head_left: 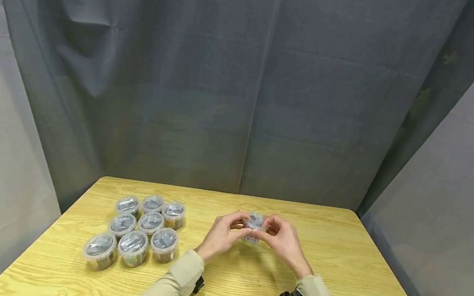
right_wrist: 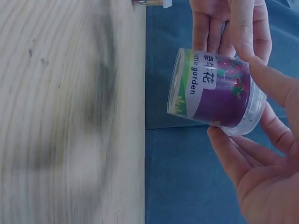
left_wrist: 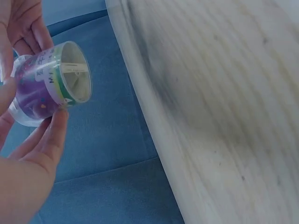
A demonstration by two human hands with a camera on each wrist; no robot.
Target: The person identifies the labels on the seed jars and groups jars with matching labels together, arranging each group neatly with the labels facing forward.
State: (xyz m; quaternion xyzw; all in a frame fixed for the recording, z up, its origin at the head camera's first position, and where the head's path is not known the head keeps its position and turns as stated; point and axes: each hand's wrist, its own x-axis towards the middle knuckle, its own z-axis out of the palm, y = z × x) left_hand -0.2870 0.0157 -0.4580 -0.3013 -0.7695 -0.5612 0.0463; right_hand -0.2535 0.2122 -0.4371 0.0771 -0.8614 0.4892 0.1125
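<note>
A small clear plastic cup (head_left: 250,238) with a lid is held above the table between both hands. In the right wrist view the cup (right_wrist: 219,88) has a purple and green printed label reading "little garden". My left hand (head_left: 221,235) grips its left side near the lid, thumb at the front. From the right, my right hand (head_left: 284,244) pinches the same rim area with thumb and fingers. The cup's see-through base (left_wrist: 77,74) faces the left wrist camera, showing pale contents with a white slip. Fingers partly cover the lid.
Several similar lidded cups (head_left: 133,247) stand grouped in rows on the left of the wooden table (head_left: 336,267). Behind the table hangs a dark grey curtain (head_left: 191,93), with lighter cloth panels (head_left: 9,116) at both sides.
</note>
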